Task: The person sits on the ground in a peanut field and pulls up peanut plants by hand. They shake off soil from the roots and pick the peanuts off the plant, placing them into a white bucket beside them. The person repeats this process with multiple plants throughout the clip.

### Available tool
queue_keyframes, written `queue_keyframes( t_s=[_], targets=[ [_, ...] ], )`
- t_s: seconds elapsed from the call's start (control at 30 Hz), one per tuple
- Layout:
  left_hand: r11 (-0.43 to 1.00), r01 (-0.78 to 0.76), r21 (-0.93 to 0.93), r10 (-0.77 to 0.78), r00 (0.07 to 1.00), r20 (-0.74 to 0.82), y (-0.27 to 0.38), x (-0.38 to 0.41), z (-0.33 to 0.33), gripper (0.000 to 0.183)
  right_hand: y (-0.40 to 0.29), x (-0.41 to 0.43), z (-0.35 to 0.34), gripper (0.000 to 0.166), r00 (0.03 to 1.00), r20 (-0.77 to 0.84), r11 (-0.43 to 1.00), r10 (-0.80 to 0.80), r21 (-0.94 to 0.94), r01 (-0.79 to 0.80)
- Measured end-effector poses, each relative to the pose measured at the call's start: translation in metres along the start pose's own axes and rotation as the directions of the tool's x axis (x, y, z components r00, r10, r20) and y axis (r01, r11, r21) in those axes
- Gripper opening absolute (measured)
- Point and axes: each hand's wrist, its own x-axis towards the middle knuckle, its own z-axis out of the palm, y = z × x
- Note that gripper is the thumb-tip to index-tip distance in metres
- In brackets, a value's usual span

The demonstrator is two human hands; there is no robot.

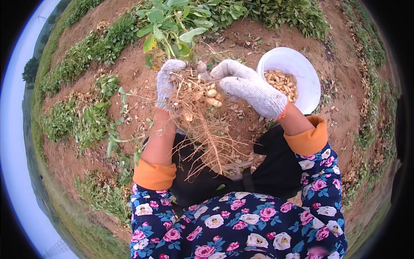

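Observation:
My left hand, in a whitish knitted glove, is closed around an uprooted peanut plant. Its leafy stems point away from me and its fine roots hang toward my lap. Pale peanut pods cluster on the roots between my hands. My right hand, gloved alike, is at the right side of the root clump with its fingers bent near the pods; whether it grips a pod cannot be told. A white plastic bucket, partly filled with picked peanuts, stands just beyond my right hand.
Heaps of pulled peanut plants lie ahead and at the left on reddish-brown soil. More plants lie in a row along the right. My dark-clad legs are below the roots.

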Motion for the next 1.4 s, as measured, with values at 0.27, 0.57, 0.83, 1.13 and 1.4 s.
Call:
queue_keyframes(
  t_s=[0.27, 0.57, 0.83, 1.13, 1.4],
  targets=[
    [1.000, 0.028, -0.013, -0.029, 0.997, -0.067, -0.001, -0.007, 0.015, 0.012, 0.011, 0.003, 0.009, 0.038, 0.967, 0.065, 0.835, -0.247, -0.491, 0.246],
    [0.881, -0.347, 0.322, 0.337, 0.937, 0.086, -0.002, 0.008, -0.018, 0.011, 0.013, 0.003, 0.005, 0.026, 0.987, 0.079, 0.937, -0.138, -0.312, 0.155],
    [0.989, -0.137, 0.051, 0.139, 0.990, -0.031, 0.011, 0.002, -0.007, 0.027, -0.009, -0.006, -0.002, 0.024, 0.981, 0.070, 0.908, -0.179, -0.374, 0.192],
    [0.991, -0.127, 0.033, 0.129, 0.990, -0.061, 0.003, 0.009, -0.010, 0.008, 0.005, -0.003, 0.017, 0.025, 0.909, 0.104, 0.519, -0.403, -0.792, 0.321],
    [0.892, -0.317, 0.324, 0.363, 0.927, -0.092, -0.003, 0.022, -0.031, 0.037, 0.003, -0.002, 0.009, 0.031, 0.990, 0.116, 0.969, 0.086, -0.240, -0.056]
  ],
)
